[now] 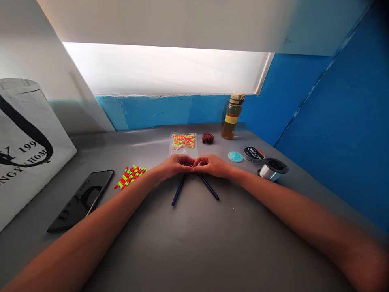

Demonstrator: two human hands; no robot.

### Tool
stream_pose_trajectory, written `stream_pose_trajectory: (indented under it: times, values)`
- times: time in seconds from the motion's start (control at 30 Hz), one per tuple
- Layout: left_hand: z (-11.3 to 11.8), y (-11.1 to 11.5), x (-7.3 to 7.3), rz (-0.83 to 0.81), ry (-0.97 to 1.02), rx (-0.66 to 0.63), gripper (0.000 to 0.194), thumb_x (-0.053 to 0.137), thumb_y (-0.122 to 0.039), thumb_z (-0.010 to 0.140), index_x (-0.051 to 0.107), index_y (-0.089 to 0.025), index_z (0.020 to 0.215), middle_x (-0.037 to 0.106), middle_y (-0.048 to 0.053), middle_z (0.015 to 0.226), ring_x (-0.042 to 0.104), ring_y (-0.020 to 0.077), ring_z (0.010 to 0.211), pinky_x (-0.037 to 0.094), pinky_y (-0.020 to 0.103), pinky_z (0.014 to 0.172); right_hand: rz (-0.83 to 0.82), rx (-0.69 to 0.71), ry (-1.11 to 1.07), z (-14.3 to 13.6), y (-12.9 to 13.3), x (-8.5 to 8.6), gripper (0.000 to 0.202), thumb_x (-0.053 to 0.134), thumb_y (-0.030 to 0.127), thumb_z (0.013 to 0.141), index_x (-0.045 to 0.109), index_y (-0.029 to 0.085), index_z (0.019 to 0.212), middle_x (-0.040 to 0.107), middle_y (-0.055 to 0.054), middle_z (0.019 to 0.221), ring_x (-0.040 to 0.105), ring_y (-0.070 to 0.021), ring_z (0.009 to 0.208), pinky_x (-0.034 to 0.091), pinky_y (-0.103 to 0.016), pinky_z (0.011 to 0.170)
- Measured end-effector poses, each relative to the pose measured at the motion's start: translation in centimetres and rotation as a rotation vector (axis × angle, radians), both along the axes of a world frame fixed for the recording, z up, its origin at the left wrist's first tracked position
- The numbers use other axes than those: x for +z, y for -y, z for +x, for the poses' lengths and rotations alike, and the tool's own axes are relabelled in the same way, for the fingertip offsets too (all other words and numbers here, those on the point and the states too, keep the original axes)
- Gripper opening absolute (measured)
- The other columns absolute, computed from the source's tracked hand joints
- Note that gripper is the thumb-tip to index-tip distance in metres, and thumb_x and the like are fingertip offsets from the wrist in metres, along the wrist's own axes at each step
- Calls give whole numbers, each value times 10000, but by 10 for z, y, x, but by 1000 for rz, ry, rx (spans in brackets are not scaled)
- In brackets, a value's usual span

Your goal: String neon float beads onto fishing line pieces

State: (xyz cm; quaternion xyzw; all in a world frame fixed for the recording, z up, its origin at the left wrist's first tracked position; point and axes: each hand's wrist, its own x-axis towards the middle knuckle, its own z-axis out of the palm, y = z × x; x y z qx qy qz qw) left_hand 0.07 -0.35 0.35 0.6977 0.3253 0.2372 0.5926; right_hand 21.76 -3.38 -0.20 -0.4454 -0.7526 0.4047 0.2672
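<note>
My left hand [178, 165] and my right hand [212, 165] meet at mid-table, thumbs and fingers of both pinched together. A tiny thin, light-coloured bit shows between their fingertips, too small to name. Directly below them lies a tool with two dark blue handles [209, 186], spread apart toward me; its head is hidden by my hands. Just behind my hands is a clear plastic bag [183, 142] of small red, orange and yellow-green pieces. Beyond my left forearm, red and yellow-green float-like beads [132, 176] are laid out in slanting rows.
A dark phone [82, 200] and a white bag [28, 150] are on the left. Toward the back are a dark red thread bundle [208, 138] and a bottle [231, 119]. At right sit a light blue disc [235, 156], a round labelled case [254, 154] and a line spool [272, 169].
</note>
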Motion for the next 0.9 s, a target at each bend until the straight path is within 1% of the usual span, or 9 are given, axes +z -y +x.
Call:
stream_pose_trajectory:
  times: [0.23,0.37,0.5,0.7,0.83,0.9]
  values:
    - [1,-1,-2,-4,27,1,342,849,-284,637,753,-158,940,758,87,972,686,208,894,497,349,869,21,-8,46,-1,-1,1,249,687,393,791,724,171,896,690,-24,773,586,-146,691,395,-235,601]
    - [1,-2,-4,10,20,1,346,851,-279,632,752,-157,940,755,85,963,682,202,881,497,343,857,53,14,82,-2,-1,2,218,671,359,795,736,164,868,690,-23,761,587,-142,685,388,-232,593]
    - [0,-3,-6,22,8,-4,358,848,-291,636,749,-156,952,751,87,968,677,203,884,499,340,843,43,14,101,-4,-2,3,209,676,346,782,741,164,862,694,-23,761,586,-142,688,386,-231,592]
    - [1,-2,-3,27,-1,4,356,851,-297,636,745,-153,944,749,78,953,671,200,884,487,338,855,69,-10,102,-5,0,5,215,660,352,793,743,159,842,695,-26,781,585,-140,700,382,-232,603]
    - [1,2,0,15,-3,33,368,834,-339,669,748,-161,980,746,84,998,661,201,904,478,328,850,123,-70,86,-6,4,5,242,662,382,801,739,157,850,675,-25,768,548,-134,674,367,-242,600]
    - [1,3,2,14,4,67,353,813,-373,702,751,-165,980,745,81,962,650,179,842,472,307,792,145,-122,41,-7,6,7,264,647,398,822,734,160,896,659,-21,740,520,-130,642,354,-251,591]
